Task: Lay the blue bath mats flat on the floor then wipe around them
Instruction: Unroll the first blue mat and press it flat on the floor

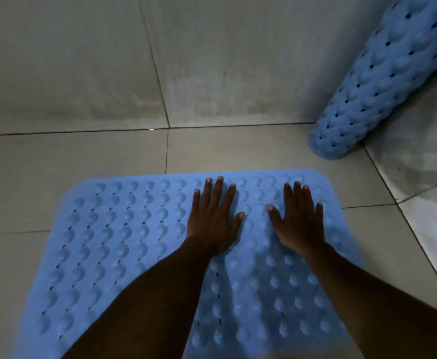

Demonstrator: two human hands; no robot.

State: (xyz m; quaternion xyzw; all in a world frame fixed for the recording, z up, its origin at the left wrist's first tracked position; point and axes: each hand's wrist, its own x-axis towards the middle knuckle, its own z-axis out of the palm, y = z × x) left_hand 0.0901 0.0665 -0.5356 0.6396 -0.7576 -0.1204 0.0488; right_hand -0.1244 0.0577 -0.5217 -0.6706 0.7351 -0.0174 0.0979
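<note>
A blue bath mat [114, 242] with rows of bumps and small holes lies spread on the tiled floor, its far edge toward the wall. My left hand [213, 218] presses palm down on the mat near its far edge, fingers spread. My right hand [299, 221] presses flat beside it, closer to the mat's right corner. Neither hand holds anything. A second blue bath mat [383, 81], curled into a roll, leans upright in the corner at the upper right, its lower end on the floor.
The pale tiled floor [70, 161] shows around the mat on the left and far side. A tiled wall [82, 60] rises behind. At the right, another wall [424, 172] runs close to the mat's right edge.
</note>
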